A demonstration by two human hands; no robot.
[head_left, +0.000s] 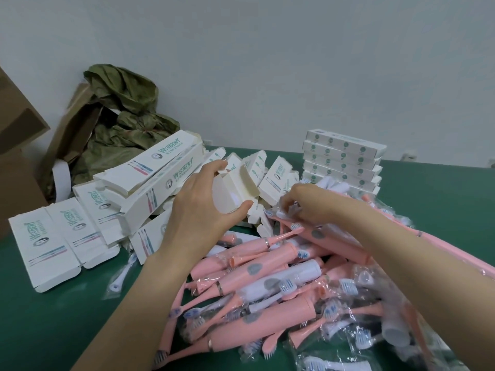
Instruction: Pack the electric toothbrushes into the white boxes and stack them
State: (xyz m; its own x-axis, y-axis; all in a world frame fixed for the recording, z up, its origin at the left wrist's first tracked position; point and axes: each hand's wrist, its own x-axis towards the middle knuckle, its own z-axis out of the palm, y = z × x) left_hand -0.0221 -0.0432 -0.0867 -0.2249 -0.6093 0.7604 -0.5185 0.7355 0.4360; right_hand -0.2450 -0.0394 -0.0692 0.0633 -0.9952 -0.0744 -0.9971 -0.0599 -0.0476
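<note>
A heap of pink and white electric toothbrushes (267, 285) in clear wrappers lies on the green table (53, 322). My left hand (203, 207) grips a white box (235, 186) whose open end flaps face me, held above the heap. My right hand (308, 204) has its fingers curled and pinches a wrapped pink toothbrush (316, 231) at the top of the heap, just right of the box. Several empty white boxes (150, 178) lie jumbled at the left. A neat stack of closed white boxes (342, 162) stands at the back right.
A brown cardboard carton (16, 145) stands at the far left, with crumpled green bags (126, 113) against the wall behind the boxes. A loose white brush head in wrap (120, 274) lies on the table left of the heap.
</note>
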